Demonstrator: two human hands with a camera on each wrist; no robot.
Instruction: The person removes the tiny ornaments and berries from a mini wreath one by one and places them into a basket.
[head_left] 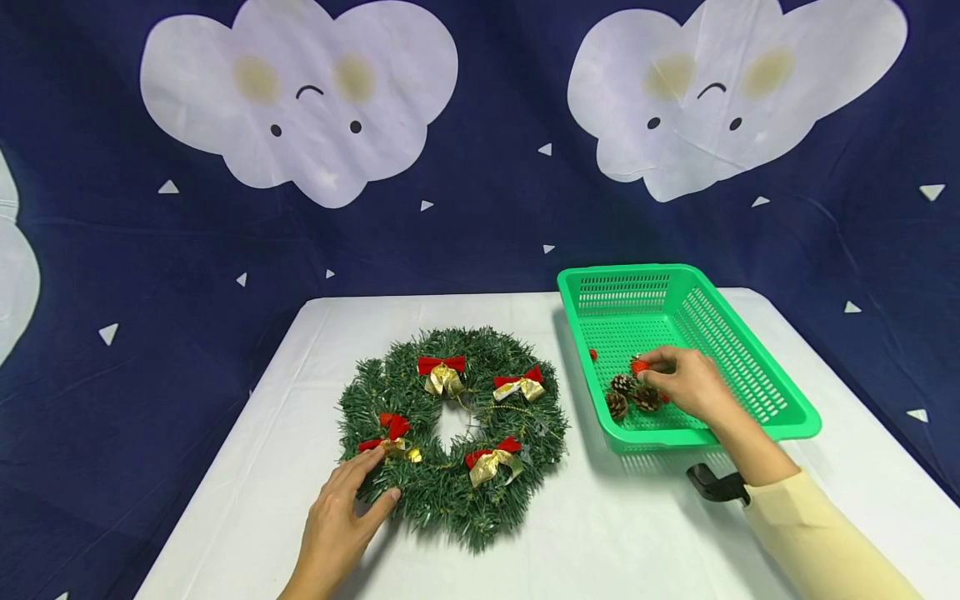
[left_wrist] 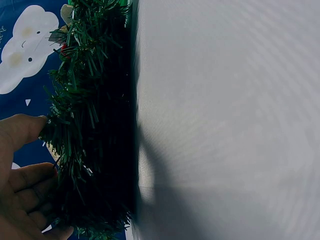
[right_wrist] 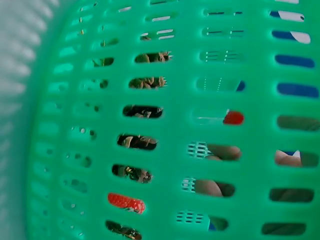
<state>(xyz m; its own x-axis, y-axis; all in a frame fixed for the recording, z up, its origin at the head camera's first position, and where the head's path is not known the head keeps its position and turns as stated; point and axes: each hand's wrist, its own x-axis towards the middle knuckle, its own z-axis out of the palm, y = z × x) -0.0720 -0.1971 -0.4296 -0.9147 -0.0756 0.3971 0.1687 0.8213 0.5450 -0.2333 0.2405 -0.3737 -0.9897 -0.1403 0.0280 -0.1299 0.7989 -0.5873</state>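
A green tinsel wreath (head_left: 525, 492) lies on the table, carrying several red-and-gold bows, one of them a bow (head_left: 491, 462) at its front. My left hand (head_left: 341, 508) rests on the wreath's near left side, thumb and fingers spread; its fingertips touch the edge by a bow (head_left: 395, 427). The left wrist view shows the hand (left_wrist: 25, 195) against the bristles. Over the green basket (head_left: 592, 408), my right hand (head_left: 690, 385) pinches a small red ornament (head_left: 638, 365). Brown pine cones (head_left: 646, 397) lie below it. Through the basket's slots, another red ornament (right_wrist: 126, 202) looks strawberry-like.
The slotted basket stands on the right of the white-covered table (head_left: 630, 533), its raised rim surrounding the pine cones. Another small red piece (head_left: 592, 355) sits at its left wall. Behind hangs a dark blue cloth (head_left: 495, 225) with clouds.
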